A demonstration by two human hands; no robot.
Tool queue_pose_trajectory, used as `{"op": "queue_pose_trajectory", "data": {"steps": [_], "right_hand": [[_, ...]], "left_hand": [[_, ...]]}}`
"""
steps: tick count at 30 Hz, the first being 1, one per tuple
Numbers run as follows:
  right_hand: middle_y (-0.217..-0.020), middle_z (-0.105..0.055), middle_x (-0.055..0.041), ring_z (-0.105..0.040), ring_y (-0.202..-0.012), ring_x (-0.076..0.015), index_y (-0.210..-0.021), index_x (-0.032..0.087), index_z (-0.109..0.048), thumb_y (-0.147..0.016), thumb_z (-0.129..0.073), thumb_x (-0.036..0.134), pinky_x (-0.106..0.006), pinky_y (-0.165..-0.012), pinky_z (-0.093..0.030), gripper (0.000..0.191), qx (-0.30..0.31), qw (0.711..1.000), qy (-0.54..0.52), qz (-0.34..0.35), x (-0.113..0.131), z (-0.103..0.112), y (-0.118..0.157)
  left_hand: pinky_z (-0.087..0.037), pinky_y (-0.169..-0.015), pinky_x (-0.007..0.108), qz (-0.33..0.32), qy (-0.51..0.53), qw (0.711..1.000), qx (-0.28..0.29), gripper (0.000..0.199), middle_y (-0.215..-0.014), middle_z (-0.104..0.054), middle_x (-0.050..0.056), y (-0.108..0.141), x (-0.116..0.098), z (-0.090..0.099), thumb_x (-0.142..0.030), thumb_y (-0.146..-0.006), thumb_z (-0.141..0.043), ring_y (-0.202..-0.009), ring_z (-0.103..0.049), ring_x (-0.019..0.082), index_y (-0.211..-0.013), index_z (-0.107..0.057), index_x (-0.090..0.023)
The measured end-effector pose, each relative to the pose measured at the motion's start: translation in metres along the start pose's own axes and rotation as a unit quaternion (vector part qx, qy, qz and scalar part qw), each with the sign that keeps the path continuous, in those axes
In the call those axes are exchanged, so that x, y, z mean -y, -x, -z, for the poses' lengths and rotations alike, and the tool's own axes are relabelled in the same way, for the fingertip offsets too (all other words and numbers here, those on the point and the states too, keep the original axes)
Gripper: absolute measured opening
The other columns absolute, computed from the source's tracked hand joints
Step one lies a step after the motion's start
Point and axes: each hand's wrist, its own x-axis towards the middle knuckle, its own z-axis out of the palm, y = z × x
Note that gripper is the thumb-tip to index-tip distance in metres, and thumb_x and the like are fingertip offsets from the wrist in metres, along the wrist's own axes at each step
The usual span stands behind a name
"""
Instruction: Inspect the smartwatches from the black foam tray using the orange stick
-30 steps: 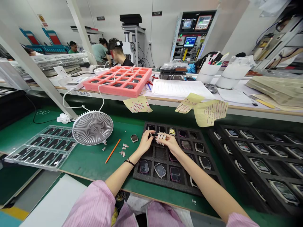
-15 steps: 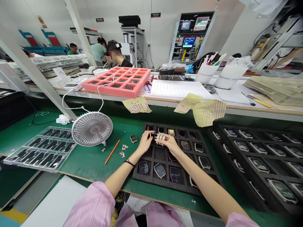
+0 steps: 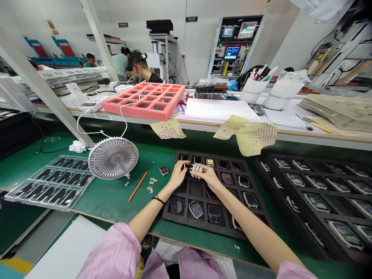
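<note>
Watches [image 3: 196, 209] rounded, glassy; foam tray [image 3: 186, 221] black, gridded

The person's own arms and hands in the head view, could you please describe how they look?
The sleeves are pink with fine pale stripes and end well short of the wrists. A thin dark band circles the left wrist; none shows on the right. White bands cover fingers of the right hand, and white shows on the left hand too.
</note>
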Motion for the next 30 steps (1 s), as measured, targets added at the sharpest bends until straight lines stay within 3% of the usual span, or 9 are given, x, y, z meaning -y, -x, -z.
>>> {"op": "queue_pose_trajectory", "data": {"steps": [20, 28, 30], "right_hand": [[-0.078, -0.075, -0.0077, -0.072, -0.079, -0.03, -0.086, 0.016, -0.074, -0.038, -0.094, 0.035, -0.045, -0.081, -0.056, 0.056, -0.001, 1.0, -0.01, -0.011, 0.0035, -0.0009, 0.0006], [-0.081, -0.076, -0.0069, -0.071, -0.081, -0.0287, -0.088, 0.017, -0.075, -0.039, -0.093, 0.039, -0.044, -0.082, -0.056, 0.057, 0.006, 1.0, -0.013, -0.007, 0.0015, -0.0004, 0.0001], [-0.082, -0.076, -0.0069, -0.071, -0.082, -0.0284, -0.09, 0.017, -0.075, -0.039, -0.093, 0.039, -0.043, -0.08, -0.057, 0.058, 0.015, 1.0, -0.017, -0.008, 0.0042, 0.001, 0.0]], "left_hand": [[-0.042, -0.103, 0.041, -0.007, -0.028, 1.0, 0.007, 0.033, -0.109, -0.064, 0.008, -0.0003, -0.0012, 0.0009, -0.006, -0.082, -0.046, -0.111, -0.059, 0.022, -0.109, -0.062, -0.018], [-0.04, -0.106, 0.048, -0.031, -0.067, 0.997, 0.035, 0.036, -0.118, -0.062, 0.011, 0.0007, -0.0035, -0.0034, -0.006, -0.081, -0.045, -0.118, -0.055, 0.025, -0.112, -0.06, -0.017], [-0.035, -0.111, 0.05, -0.049, -0.076, 0.995, 0.044, 0.043, -0.127, -0.058, 0.013, 0.0026, -0.0088, -0.0014, -0.004, -0.079, -0.048, -0.127, -0.049, 0.026, -0.118, -0.058, -0.018]]}}
